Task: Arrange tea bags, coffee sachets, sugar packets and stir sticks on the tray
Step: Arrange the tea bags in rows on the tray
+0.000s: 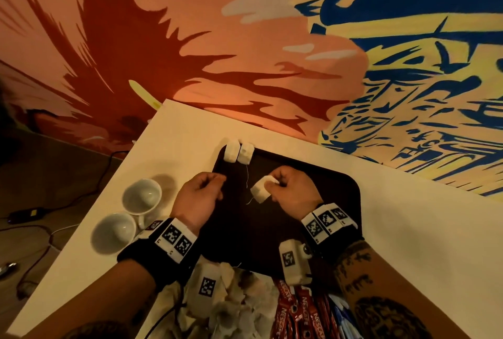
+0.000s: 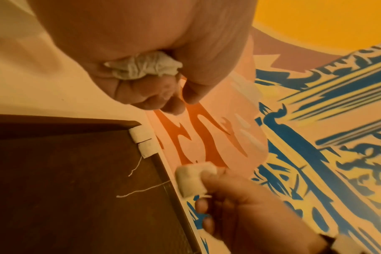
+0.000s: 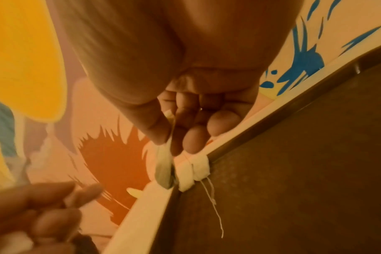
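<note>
Tea bag (image 1: 260, 191) pinched in right hand (image 1: 292, 189); left hand (image 1: 200, 194) clutches another (crumpled) (image 2: 143, 67)

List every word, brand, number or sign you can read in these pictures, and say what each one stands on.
"NESCAFE": white letters on the red coffee sachets at the near edge of the head view, repeated on several.
Smaller print on those sachets: too small to read.
Black-and-white square code markers, no letters: on both wristbands and the wrist camera housings.
Blue-and-white packets beside the sachets: nothing legible.
Tea bags, tray, cups: no text.
</note>
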Demonstrator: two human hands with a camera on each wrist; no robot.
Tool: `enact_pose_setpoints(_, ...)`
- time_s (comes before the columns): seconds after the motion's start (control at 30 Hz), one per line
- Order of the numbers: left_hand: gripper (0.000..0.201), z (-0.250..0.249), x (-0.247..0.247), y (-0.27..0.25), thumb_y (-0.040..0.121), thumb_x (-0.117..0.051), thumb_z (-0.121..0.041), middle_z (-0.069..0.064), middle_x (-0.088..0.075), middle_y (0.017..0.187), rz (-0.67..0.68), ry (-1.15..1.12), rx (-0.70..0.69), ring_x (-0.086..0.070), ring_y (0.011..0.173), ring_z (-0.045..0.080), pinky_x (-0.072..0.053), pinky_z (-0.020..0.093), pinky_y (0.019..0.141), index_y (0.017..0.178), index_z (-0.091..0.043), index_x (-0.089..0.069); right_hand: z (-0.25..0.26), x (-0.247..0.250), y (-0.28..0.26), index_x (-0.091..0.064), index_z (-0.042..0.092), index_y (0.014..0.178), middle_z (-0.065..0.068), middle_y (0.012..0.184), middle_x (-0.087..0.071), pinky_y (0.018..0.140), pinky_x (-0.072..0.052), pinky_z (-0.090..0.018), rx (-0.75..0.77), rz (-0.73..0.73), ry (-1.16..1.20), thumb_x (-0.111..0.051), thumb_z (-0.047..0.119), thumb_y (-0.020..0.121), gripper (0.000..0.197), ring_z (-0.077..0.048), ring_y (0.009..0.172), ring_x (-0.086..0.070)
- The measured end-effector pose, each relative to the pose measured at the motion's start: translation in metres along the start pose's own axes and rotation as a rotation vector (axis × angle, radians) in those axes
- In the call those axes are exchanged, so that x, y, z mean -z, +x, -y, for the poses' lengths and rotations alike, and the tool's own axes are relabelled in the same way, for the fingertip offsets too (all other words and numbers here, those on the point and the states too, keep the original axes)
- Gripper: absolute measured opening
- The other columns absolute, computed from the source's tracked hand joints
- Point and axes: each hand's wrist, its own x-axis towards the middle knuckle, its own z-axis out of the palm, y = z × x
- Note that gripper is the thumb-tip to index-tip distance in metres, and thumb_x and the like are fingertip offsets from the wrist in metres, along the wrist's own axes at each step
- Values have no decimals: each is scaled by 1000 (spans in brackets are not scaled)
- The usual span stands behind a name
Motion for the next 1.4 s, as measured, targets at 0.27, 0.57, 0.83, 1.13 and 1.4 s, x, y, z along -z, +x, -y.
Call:
enact_pose_setpoints(0.27, 34, 4, 10, 28, 77, -46, -5, 0, -46, 68, 111, -241, 167, -42, 41, 4, -30, 14, 34, 103, -24, -58, -9, -18, 56, -63, 33, 91, 8, 93, -66, 76, -54, -29, -108, 313, -373, -73, 34, 86, 11, -9, 86, -64)
enact_pose_setpoints(0.57, 81, 14, 12, 62, 78, -47, 27, 6, -59, 94, 154, 91, 134, -57, 76, 19, -44, 30, 62, 137, -29, -42, -8, -17, 135, -62, 29, 89, 2, 104, -66, 76, -42, -27, -174, 109, -486, -71, 36, 88, 12, -18, 90, -58)
enact_pose_setpoints(0.83, 67, 15, 10, 71, 82, -56, 10, -3, -67, 105, 167, 83, 67, -66, 98, 21, -56, 42, 87, 129, -38, -52, -12, -18, 157, -66, 26, 100, 1, 110, -67, 83, -47, -28, -177, 65, -517, -71, 36, 87, 17, -22, 102, -61)
enact_pose_setpoints(1.13, 44, 15, 7, 71, 88, -65, 1, -6, -69, 96, 71, 42, 12, -67, 91, 15, -56, 34, 82, 117, -33, -62, -7, -22, 164, -63, 29, 96, 3, 110, -66, 82, -44, -27, -182, 49, -508, -72, 36, 86, 14, -19, 104, -61)
enact_pose_setpoints(1.4, 39, 8, 3, 69, 88, -69, -6, -13, -76, 93, 74, 14, -28, -70, 91, 9, -57, 33, 83, 107, -38, -63, 2, -14, 154, -60, 24, 121, 4, 116, -63, 88, -47, -28, -202, -15, -341, -73, 43, 84, 44, -17, 107, -60)
